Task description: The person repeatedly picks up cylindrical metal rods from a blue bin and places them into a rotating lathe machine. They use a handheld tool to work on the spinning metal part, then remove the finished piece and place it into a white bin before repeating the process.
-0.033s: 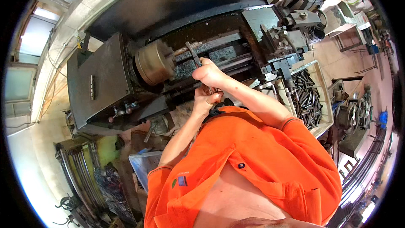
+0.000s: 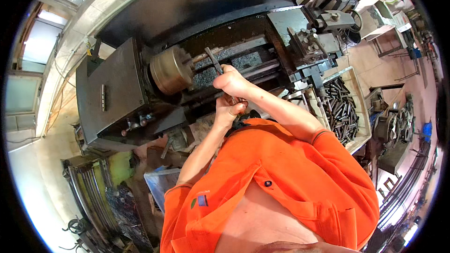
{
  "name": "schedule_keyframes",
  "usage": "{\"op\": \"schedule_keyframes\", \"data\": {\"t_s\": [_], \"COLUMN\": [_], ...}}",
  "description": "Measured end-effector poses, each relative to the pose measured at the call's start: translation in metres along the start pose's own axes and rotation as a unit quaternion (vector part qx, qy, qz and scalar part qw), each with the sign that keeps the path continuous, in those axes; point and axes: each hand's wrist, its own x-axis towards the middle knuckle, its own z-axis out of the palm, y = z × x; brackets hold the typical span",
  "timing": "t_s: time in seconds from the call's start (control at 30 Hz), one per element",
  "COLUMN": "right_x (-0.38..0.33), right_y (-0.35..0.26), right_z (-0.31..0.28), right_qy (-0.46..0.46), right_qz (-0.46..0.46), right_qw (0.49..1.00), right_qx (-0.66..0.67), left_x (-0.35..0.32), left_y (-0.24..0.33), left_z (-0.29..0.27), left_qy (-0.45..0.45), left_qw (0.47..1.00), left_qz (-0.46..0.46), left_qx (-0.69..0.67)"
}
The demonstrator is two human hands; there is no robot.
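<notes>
On my feed, the right hand (image 2: 230, 80) is closed around a long flat tool (image 2: 213, 59), whose bare end points ahead and leftward. The left hand (image 2: 228, 112) is curled round the tool's near end, close behind the right. Ahead and left of both I see a chuck (image 2: 169, 71), its front blurred; I can't tell whether the tool touches the rod (image 2: 200, 57) there. Metal chips (image 2: 248, 60) lie beyond the hands; a box (image 2: 362, 112) of dark cylindrical parts (image 2: 340, 112) sits to their right.
</notes>
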Motion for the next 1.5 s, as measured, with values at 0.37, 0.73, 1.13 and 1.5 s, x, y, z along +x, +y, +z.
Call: {"op": "schedule_keyframes", "data": {"t_s": [0.37,0.73,1.13,1.5], "right_x": [0.005,-0.008,-0.007,-0.008], "right_y": [0.018,0.011,0.012,0.01], "right_z": [-0.003,-0.018,-0.017,-0.017], "right_qy": [0.04,0.038,0.023,0.019], "right_qz": [-0.05,-0.041,-0.065,-0.059], "right_qw": [0.998,0.997,0.994,0.995], "right_qx": [0.003,0.053,0.091,0.074], "left_x": [-0.001,0.007,0.006,0.005], "left_y": [0.001,-0.005,0.002,0.008], "left_z": [0.011,0.013,0.018,0.023], "left_qy": [0.025,-0.01,-0.014,-0.011], "left_qw": [0.999,0.998,0.999,0.998], "left_qz": [-0.014,-0.001,0.0,-0.008], "left_qx": [0.018,0.055,0.05,0.063]}}
